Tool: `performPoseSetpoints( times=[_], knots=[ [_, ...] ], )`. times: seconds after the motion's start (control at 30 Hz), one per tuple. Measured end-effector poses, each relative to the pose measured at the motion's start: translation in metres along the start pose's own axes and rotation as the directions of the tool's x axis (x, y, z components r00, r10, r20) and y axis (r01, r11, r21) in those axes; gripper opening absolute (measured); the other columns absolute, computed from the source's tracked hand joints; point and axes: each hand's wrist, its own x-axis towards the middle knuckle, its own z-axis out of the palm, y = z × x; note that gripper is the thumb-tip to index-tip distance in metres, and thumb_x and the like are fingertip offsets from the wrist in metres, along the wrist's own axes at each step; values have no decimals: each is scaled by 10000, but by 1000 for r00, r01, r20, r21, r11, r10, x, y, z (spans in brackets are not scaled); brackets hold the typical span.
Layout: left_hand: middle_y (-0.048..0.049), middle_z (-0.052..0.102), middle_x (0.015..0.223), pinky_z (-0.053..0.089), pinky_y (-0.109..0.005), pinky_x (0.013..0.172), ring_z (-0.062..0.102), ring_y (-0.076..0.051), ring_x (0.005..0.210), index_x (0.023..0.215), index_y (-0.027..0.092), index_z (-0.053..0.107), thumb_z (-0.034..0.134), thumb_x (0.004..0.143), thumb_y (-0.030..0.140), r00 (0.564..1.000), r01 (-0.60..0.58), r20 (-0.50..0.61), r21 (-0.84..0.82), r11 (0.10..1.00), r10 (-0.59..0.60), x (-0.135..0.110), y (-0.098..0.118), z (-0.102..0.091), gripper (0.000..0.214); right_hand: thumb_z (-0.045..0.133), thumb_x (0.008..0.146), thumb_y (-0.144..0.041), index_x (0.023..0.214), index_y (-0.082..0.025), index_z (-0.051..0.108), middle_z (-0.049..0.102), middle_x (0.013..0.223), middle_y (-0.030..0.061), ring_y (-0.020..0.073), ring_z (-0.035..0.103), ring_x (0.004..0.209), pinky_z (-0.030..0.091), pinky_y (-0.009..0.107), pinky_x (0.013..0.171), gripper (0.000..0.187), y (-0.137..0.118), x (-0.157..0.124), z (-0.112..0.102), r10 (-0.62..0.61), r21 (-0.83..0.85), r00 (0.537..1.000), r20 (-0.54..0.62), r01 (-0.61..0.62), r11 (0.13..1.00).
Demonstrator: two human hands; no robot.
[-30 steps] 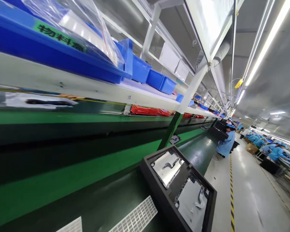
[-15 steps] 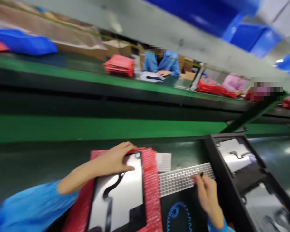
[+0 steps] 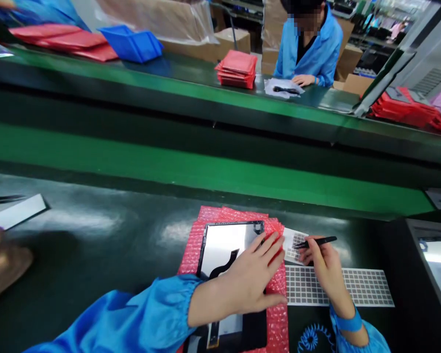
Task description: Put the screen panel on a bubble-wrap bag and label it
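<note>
My left hand [image 3: 244,277] lies spread, palm down, across a tablet-like screen panel [image 3: 220,252] and the red bubble-wrap bags [image 3: 191,252] under it. The panel has a silvery back, a black border and a curved black ribbon cable. Black tweezers [image 3: 327,240] are pinched in my right hand [image 3: 323,262], their tips at a small white sheet of grey square stickers [image 3: 289,245]. Whether a sticker sits between the tips is too small to tell. Below that hand lies a longer sheet of grey squares [image 3: 369,287]. A blue band circles my right wrist.
A blue coiled cord [image 3: 310,338] lies near the front. At right stands a black tray [image 3: 400,255] with panels. Another person's hand [image 3: 3,262] is at the left, near a white strip [image 3: 22,211]. A co-worker [image 3: 312,54] sits across the green-edged bench [image 3: 183,95].
The view has swung left. My left hand has slid from the panel's top left to its right edge. My right hand, with the tweezers, has shifted from the long sheet to the small one.
</note>
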Motion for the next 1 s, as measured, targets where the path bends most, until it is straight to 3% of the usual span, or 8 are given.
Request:
performPoseSetpoints(
  times=[0.17,0.37,0.6,0.7,0.87,1.0],
  knots=[
    [-263,427,1644,125,-585,1286,335,-434,1567,1506,17,551,315,1036,757,999,-28,-19,113,993,30,-3,-3,14,908,695,991,-599,1041,-157,672,769,738,72,203,730,602,609,276,551,446,6,-6,3,55,-45,998,-8,-55,997],
    [-241,445,1643,105,-567,1279,343,-424,1562,1513,32,548,471,1004,711,998,-60,17,119,991,58,-7,-1,12,852,669,1035,-533,1054,-170,684,776,759,61,196,723,589,625,285,563,364,6,-9,-2,41,-140,999,-11,-42,989],
    [-229,463,1637,130,-541,1294,349,-409,1562,1503,45,559,546,977,673,997,-66,34,51,997,64,-7,-4,10,819,650,1070,-452,1089,-187,684,778,769,44,194,751,632,644,278,601,268,6,-10,-4,6,-120,1000,-4,-7,993],
    [-233,443,1648,145,-537,1291,338,-412,1568,1506,51,556,590,969,638,998,-55,31,51,997,54,-8,-3,3,796,640,1081,-417,1071,-191,689,779,755,43,190,753,613,643,268,590,231,-4,-21,-4,-34,-93,998,-59,28,995],
    [-217,394,1683,227,-565,1245,373,-412,1549,1464,105,619,559,1017,525,995,-94,23,97,991,92,-22,16,-5,616,647,1078,-383,1060,-192,695,783,760,48,190,750,592,641,265,560,198,-4,-44,-3,-16,-99,999,-35,12,995],
    [-216,484,1627,227,-576,1246,392,-408,1535,1449,99,653,566,991,590,997,-78,20,143,987,75,-36,36,3,676,647,1075,-410,1066,-190,694,781,772,50,201,770,637,653,274,585,225,8,-45,-5,2,-91,999,-33,-5,996]
  ],
)
